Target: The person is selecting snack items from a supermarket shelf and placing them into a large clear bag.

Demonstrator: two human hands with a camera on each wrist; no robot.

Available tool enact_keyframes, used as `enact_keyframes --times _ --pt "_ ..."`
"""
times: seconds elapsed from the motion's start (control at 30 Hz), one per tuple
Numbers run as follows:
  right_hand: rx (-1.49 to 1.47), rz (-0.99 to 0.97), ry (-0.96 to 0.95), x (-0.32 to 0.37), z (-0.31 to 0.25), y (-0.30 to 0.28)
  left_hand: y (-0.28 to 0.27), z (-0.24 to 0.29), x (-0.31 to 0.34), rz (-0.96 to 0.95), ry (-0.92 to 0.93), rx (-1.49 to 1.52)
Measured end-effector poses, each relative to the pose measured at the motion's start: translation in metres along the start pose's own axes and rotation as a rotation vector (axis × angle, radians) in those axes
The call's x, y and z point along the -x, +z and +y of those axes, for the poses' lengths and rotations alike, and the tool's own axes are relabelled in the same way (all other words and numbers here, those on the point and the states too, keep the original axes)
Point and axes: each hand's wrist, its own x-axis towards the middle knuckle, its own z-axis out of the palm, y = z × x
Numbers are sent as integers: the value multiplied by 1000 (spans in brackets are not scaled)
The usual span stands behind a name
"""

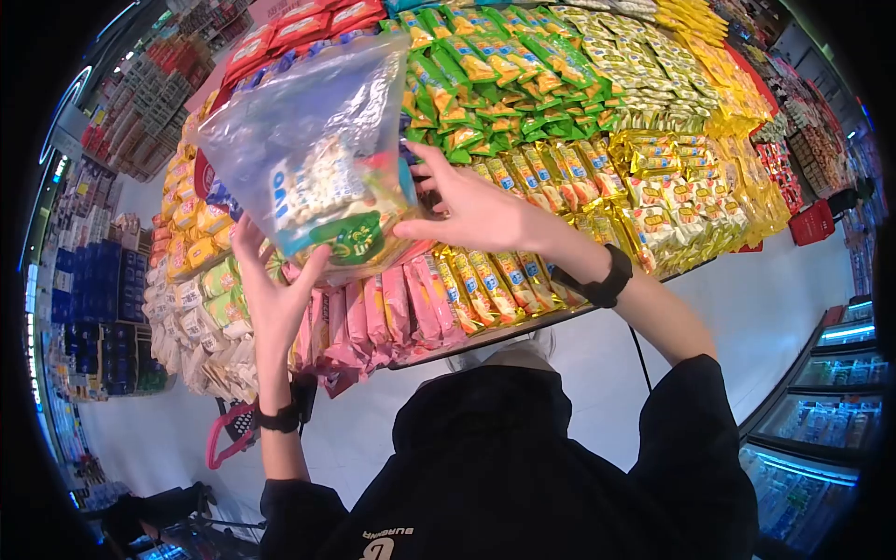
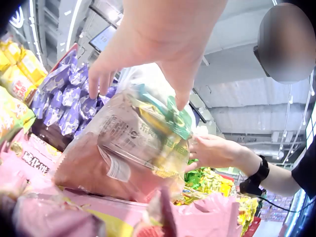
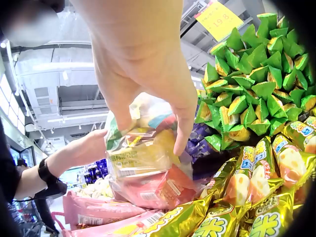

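While a clear plastic bag [image 1: 313, 159] stuffed with snack packets is being cradled between both hands, its loaded bottom is being pressed from either side. The left hand [image 1: 273, 285] is being laid against the lower left corner with fingers [image 1: 245, 235] spread wide and fairly straight. The right hand [image 1: 471, 213] is being set against the lower right with fingers [image 1: 437, 166] fanned wide and the thumb pointed in under the load. Nothing is being pinched: the bag is being carried on open palms and fingertips, with its loose top rising above the fingers. For a sound hold, the weight is probably best borne from beneath rather than squeezed at the sides, since the thin film could slip or split and the packets inside could be crushed. Just below the fingers, pink packets [image 1: 373, 317] are being displayed; beside the right fingers, gold packets [image 1: 495, 280]; and well beyond the fingertips, green packets [image 1: 485, 75] are being shown in rows.
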Motion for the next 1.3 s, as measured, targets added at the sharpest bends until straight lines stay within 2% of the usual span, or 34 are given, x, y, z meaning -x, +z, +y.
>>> enact_keyframes --times 0.07,0.1,0.2,0.33,0.37,0.43,0.5,0.77,1.0,1.17,1.3 --pt "84 -13 3 18 -7 -11 3 19 10 126 103 -117" --pt "113 20 -86 27 -4 -13 5 29 15 191 150 -177" --pt "161 -20 -95 66 -11 -34 16 55 30 181 290 -362" --pt "179 132 -326 109 19 -50 66 100 42 -56 319 -188" --pt "98 157 -248 124 18 -57 83 110 45 -118 300 -143" --pt "36 159 -211 149 28 -74 117 137 50 -235 270 -65" --pt "-47 208 -166 173 37 -88 149 161 49 -369 326 -100" --pt "130 436 -116 252 106 -152 279 239 59 -654 370 -108" --pt "309 439 -30 303 136 -199 352 263 65 -555 417 -262" --pt "457 452 13 318 152 -213 370 260 74 -646 366 -355" --pt "486 443 7 320 163 -204 377 263 81 -626 374 -416"
